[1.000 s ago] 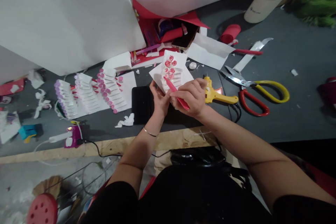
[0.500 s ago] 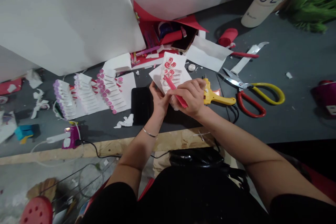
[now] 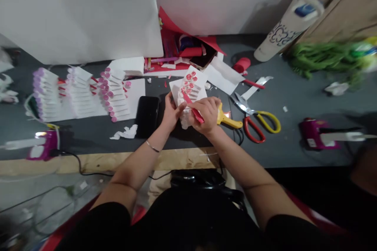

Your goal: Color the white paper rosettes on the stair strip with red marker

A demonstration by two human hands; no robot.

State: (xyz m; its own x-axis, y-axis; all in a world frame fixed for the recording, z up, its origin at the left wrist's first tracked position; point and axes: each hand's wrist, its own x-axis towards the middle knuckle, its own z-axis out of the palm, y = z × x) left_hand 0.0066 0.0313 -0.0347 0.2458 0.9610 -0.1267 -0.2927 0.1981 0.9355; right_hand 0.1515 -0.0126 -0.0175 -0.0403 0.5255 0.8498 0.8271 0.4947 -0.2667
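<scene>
Two bare hands above a dark worktable (image 3: 294, 98), a white paper card (image 3: 193, 86) with red roses between them: left hand (image 3: 172, 111), fingers together, bracing the card from behind, probably for steadiness; right hand (image 3: 207, 115), fingers curled and clamped on a red paper strip (image 3: 193, 110) against the card's lower part. Yellow glue gun (image 3: 226, 120) just beside, within easy reach.

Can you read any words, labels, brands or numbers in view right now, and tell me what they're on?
No word or number can be read anywhere in view.
Blue label on the white bottle: too blurred to read.
White patch on the magenta device: too small to tell if it bears text.
</scene>
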